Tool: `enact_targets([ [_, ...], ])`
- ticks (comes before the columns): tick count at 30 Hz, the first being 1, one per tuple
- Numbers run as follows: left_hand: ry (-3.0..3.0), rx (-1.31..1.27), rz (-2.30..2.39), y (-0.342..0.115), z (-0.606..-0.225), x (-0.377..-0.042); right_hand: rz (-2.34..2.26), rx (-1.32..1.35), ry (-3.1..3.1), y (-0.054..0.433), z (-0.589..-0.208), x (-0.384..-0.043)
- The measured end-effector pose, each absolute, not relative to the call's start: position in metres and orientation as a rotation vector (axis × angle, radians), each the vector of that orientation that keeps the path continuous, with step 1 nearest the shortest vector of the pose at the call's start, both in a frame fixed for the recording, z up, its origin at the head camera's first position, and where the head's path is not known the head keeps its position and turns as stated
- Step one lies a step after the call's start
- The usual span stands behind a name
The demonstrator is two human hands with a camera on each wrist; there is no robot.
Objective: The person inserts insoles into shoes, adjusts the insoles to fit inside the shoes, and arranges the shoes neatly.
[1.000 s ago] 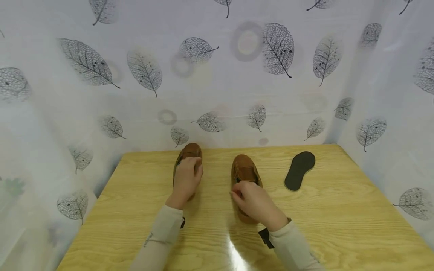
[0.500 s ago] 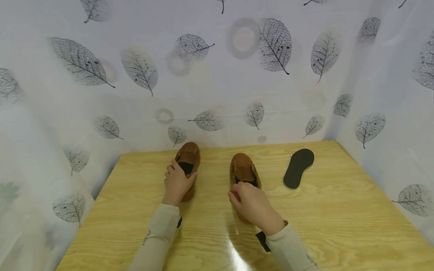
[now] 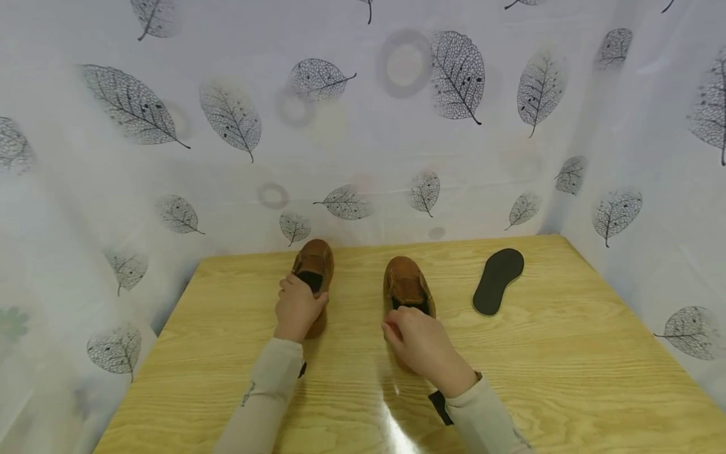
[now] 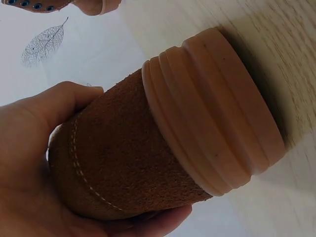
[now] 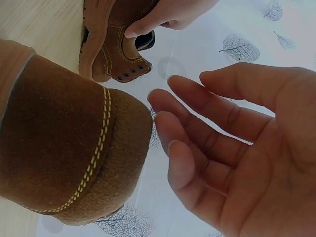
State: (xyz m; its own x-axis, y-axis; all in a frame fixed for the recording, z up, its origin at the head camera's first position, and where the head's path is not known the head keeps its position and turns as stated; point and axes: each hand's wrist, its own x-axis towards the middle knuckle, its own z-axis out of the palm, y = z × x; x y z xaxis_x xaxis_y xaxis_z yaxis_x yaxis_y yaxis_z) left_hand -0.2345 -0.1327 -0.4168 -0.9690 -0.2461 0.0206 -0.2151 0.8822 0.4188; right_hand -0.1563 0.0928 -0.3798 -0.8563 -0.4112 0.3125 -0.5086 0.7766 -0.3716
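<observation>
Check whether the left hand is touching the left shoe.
Touching: in the left wrist view, the left hand curls round the left shoe at its heel end, against both sides.

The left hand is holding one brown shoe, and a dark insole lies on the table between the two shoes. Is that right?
Not quite: the dark insole isn't between the shoes. The head view shows it on the table, to the right of both the left shoe and the right shoe. The left hand does hold a shoe.

wooden table: yellowish, glare at near side | black insole: flat on table, far right | white curtain: leaf prints, behind and both sides
</observation>
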Motion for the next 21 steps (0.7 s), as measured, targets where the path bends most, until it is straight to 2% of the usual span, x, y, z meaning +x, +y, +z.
enact_targets([
  [21, -3.020, 0.274, -0.543, -0.113, -0.414, -0.214, 0.646, 0.802, -2.693, 0.095, -0.385, -0.148],
])
